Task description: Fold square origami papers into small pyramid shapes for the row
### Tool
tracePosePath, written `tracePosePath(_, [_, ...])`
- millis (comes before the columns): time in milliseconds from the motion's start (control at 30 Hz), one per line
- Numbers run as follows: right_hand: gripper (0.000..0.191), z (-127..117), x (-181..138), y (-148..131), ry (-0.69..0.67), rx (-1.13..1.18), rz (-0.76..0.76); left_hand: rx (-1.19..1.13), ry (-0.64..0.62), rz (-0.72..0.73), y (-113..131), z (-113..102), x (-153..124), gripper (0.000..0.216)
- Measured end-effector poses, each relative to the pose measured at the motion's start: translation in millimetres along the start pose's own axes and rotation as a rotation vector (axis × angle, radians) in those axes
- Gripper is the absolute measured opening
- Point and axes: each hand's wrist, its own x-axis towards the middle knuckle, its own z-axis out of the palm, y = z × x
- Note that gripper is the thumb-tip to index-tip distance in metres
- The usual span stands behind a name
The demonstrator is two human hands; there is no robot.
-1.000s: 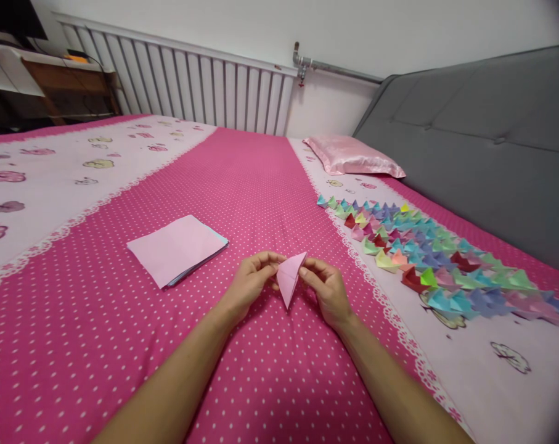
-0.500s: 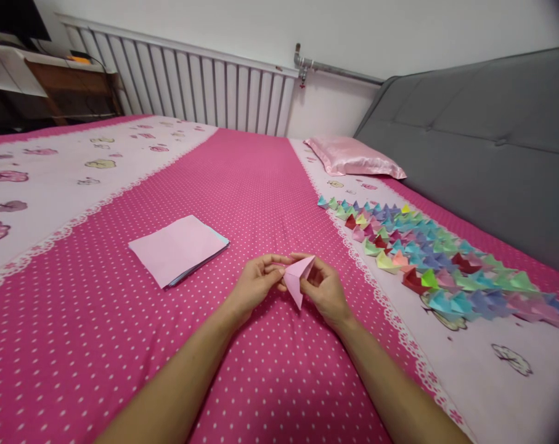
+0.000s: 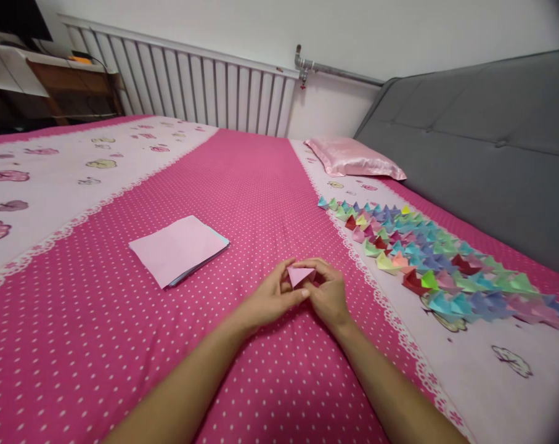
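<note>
Both hands meet over the bed around a small piece of folded pink paper (image 3: 300,275), which now shows as a compact triangle. My left hand (image 3: 275,295) curls around its left side, thumb stretched across the bottom toward the other thumb. From the right, my right hand (image 3: 328,295) grips the same paper between thumb and fingers. The lower part of the paper is hidden behind the thumbs. Left of the hands lies a stack of square paper (image 3: 180,250), pink on top with blue edges showing.
Rows of small folded paper boats (image 3: 413,250) in many colours spread over the bed at the right. Behind them lies a pink satin pillow (image 3: 353,157) by a grey padded headboard (image 3: 482,117). A white radiator (image 3: 191,80) runs along the far wall.
The pink paper went from an open shape with a point hanging down to a smaller triangle. My left hand moved in closer, its thumb now under the paper.
</note>
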Motion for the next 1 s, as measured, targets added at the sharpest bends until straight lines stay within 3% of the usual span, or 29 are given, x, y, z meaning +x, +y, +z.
tracePosePath(100, [0.022, 0.0, 0.4, -1.1, 0.01, -0.003, -0.015, 0.133, -0.024, 0.081, -3.8, 4.6, -0.3, 0.045])
tracePosePath(200, [0.024, 0.1, 0.7, -2.9, -0.002, -0.026, -0.023, 0.162, 0.004, 0.049, -8.4, 4.6, -0.4, 0.042])
tracePosePath(300, [0.027, 0.2, 0.9, -4.2, -0.045, -0.033, -0.03, 0.012, 0.054, -0.003, -11.1, 4.1, 0.8, 0.036])
tracePosePath(467, [0.048, -1.2, 1.5, -5.1, -0.092, -0.075, -0.094, -0.214, 0.167, -0.075, -5.3, 5.7, 4.6, 0.033])
tracePosePath(633, [0.039, -1.9, 1.2, -7.2, -0.096, -0.093, -0.13, -0.285, 0.157, -0.137, -0.3, 3.7, 4.3, 0.026])
tracePosePath(833, [0.029, -2.5, 0.5, -10.4, -0.13, -0.149, -0.148, -0.35, 0.144, -0.171, 6.0, 1.1, 2.2, 0.05])
tracePosePath(1000, [0.036, -8.0, -0.2, -14.3, -0.212, -0.186, -0.195, -0.524, 0.195, -0.12, 15.4, -4.0, 0.8, 0.06])
